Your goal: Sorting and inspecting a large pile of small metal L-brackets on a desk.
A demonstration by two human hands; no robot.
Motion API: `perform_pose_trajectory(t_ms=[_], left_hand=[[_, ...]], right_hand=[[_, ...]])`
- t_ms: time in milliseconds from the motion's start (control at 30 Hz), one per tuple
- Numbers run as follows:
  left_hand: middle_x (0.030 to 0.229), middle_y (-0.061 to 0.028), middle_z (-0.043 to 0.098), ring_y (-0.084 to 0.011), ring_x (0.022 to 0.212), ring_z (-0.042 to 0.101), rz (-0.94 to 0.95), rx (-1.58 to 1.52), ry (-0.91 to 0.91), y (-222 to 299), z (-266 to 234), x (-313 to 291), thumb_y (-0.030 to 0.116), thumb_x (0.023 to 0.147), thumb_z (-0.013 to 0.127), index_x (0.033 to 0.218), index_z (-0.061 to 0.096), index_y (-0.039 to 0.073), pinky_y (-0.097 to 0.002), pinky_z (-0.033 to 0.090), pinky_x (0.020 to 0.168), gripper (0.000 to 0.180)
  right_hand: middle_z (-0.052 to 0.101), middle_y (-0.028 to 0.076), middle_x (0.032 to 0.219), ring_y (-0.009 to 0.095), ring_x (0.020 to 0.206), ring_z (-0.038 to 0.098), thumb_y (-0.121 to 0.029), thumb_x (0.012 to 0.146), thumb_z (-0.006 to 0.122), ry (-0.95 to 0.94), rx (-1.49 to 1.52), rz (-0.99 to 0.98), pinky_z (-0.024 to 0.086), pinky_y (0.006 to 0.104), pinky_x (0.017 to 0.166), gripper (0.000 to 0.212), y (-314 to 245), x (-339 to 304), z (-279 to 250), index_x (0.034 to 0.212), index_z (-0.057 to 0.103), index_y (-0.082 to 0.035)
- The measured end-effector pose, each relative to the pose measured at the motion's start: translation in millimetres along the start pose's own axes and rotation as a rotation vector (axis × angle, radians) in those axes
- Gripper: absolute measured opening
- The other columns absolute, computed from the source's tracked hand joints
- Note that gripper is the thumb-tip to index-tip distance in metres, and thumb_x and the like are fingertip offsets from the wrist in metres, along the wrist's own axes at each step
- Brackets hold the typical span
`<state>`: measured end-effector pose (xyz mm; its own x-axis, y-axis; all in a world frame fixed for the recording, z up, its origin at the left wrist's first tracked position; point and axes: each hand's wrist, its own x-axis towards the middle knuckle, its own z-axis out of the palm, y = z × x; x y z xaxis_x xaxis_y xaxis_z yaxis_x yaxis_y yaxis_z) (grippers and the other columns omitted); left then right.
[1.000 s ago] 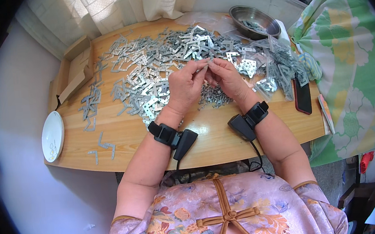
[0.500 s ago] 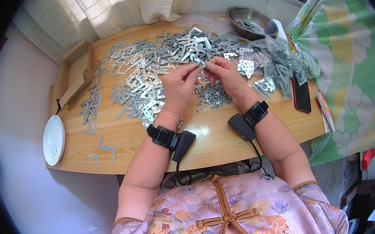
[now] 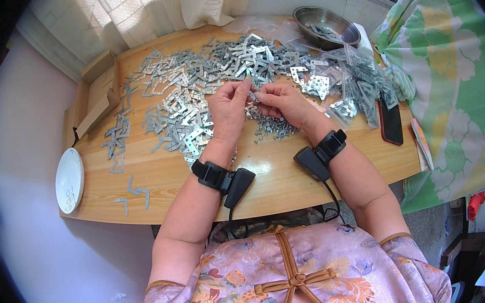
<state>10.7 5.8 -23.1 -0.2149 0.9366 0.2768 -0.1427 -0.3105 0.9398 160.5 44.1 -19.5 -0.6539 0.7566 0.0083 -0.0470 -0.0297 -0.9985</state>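
Over the table's middle, my left hand (image 3: 228, 105) pinches a small grey metal bracket (image 3: 251, 96) between thumb and fingers. My right hand (image 3: 285, 102) is closed beside it, its thumb and forefinger at the bracket's near end; whether it also holds a small screw or nut is too small to tell. Below the fingers lies a pile of small nuts and screws (image 3: 275, 126). A large heap of flat angled metal brackets (image 3: 186, 104) spreads to the left of and beyond my hands.
Bagged brackets (image 3: 363, 80) lie to the right, near a dark phone (image 3: 390, 124). A steel bowl (image 3: 324, 28) with metal pieces stands at the back right. At the left are an open cardboard box (image 3: 96, 92), a white dish (image 3: 70, 181) and a few separate brackets (image 3: 136, 189).
My right hand has shifted slightly left and nearer, and my left fingers now point more upward. The metal bracket between the fingertips shows more plainly.
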Motion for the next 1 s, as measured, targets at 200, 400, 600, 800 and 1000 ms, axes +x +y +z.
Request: perform_pose_trajectory(t_ms=[200,400,600,800,1000], left_hand=[[0.071,-0.0057,0.063,-0.0071,0.058,0.056,-0.090,-0.046,0.072,8,0,2,0.022,0.087,0.056,0.078,0.057,0.002,-0.0179,0.043,0.047,0.022],[0.068,-0.0064,0.063,-0.0079,0.052,0.055,-0.193,-0.035,0.050,9,-6,2,0.025,0.088,0.055,0.083,0.055,0.005,-0.0165,0.038,0.043,0.020],[0.066,-0.0053,0.061,-0.0071,0.050,0.055,-0.238,-0.055,0.007,4,-6,5,0.025,0.087,0.055,0.081,0.054,0.006,-0.0161,0.038,0.041,0.020],[0.069,-0.0052,0.062,-0.0080,0.054,0.056,-0.276,-0.085,0.004,-3,-7,7,0.023,0.087,0.056,0.083,0.055,0.006,-0.0170,0.042,0.045,0.018],[0.071,-0.0060,0.062,-0.0099,0.059,0.058,-0.258,-0.093,-0.025,-3,-10,7,0.021,0.087,0.055,0.085,0.055,0.006,-0.0185,0.045,0.048,0.016]], right_hand=[[0.057,0.001,0.065,0.011,0.057,0.052,-0.024,0.083,0.058,0.125,-0.388,-0.175,0.041,0.0243,0.054,0.020,1,2,-10,0.082,0.059,-0.005],[0.060,0.007,0.077,0.026,0.074,0.058,-0.025,0.069,0.067,0.057,-1.125,-0.388,0.046,0.0341,0.064,0.021,-9,-6,1,0.083,0.063,-0.009],[0.053,0.006,0.072,0.026,0.072,0.056,-0.019,0.067,0.068,0.101,-1.343,-0.514,0.045,0.0365,0.060,0.016,-1,-4,13,0.074,0.060,-0.007],[0.056,0.007,0.077,0.027,0.077,0.057,-0.020,0.070,0.066,0.091,-1.401,-0.432,0.046,0.0382,0.065,0.016,-1,-5,9,0.076,0.061,-0.007],[0.059,0.010,0.074,0.028,0.073,0.059,-0.019,0.073,0.064,0.213,-1.311,-0.378,0.046,0.0384,0.064,0.015,-3,-3,4,0.075,0.060,-0.005]])
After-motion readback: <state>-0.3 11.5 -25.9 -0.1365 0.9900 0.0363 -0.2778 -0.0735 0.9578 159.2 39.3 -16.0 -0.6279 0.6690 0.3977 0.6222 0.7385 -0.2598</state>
